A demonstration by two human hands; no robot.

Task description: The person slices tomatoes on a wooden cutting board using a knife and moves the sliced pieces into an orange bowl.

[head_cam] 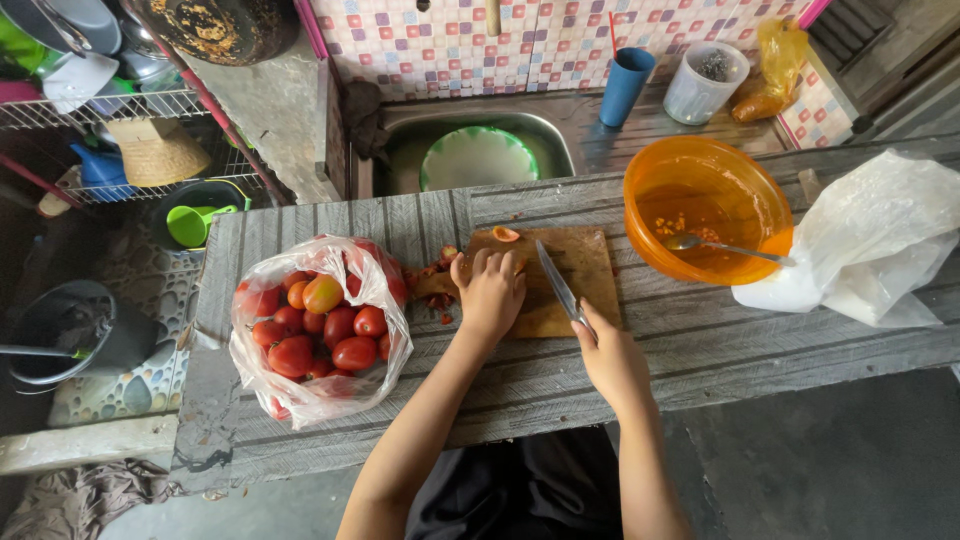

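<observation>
A clear bag of tomatoes [318, 330] sits left on the worktop [700, 340]; the left hand [490, 290] presses fingers-curled on the cutting board [585, 265], and the right hand [607, 350] grips a knife [556, 283].

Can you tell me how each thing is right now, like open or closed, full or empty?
Bag of tomatoes: open, full.
Orange bowl: nearly empty, bits and a spoon inside.
Cutting board: messy with tomato scraps.
Knife: held, blade over the board.
Right hand: gripping the knife.
Left hand: pressing down on the board.
Blue cup: upright.
White bag: crumpled.
</observation>
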